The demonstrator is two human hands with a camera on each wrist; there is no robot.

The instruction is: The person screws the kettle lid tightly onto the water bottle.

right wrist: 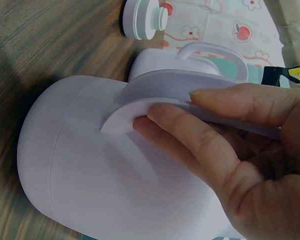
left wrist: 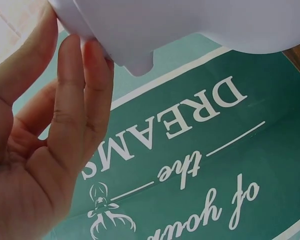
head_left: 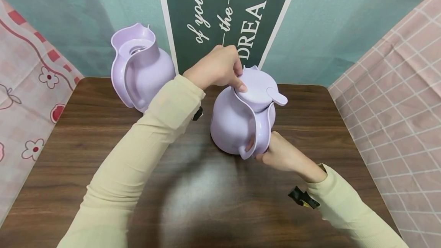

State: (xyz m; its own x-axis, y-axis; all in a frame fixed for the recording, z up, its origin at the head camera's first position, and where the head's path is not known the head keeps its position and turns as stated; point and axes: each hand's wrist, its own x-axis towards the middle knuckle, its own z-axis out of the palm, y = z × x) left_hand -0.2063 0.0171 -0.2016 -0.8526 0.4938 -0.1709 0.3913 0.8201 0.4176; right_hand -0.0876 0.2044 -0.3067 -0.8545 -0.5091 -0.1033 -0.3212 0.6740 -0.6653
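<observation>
A lavender thermos jug (head_left: 229, 119) stands on the table right of centre, its handle (head_left: 263, 131) facing me. A round lid (head_left: 256, 85) with a paddle-shaped tab (head_left: 277, 97) sits at its mouth; whether it is fully seated I cannot tell. My left hand (head_left: 218, 68) pinches the lid's left edge, thumb on top. In the left wrist view, that hand's fingers (left wrist: 70, 95) lie against the lavender plastic. Low on the jug, my right hand (head_left: 280, 154) grips the handle; the right wrist view shows thumb and fingers (right wrist: 185, 135) around it.
A second lavender jug (head_left: 155, 70), lidless, stands at the back left behind my left forearm. In the right wrist view, another lid (right wrist: 140, 19) lies near it on the wooden table (head_left: 193, 206). Cloths hang behind and at both sides, including a green lettered panel (head_left: 206, 7).
</observation>
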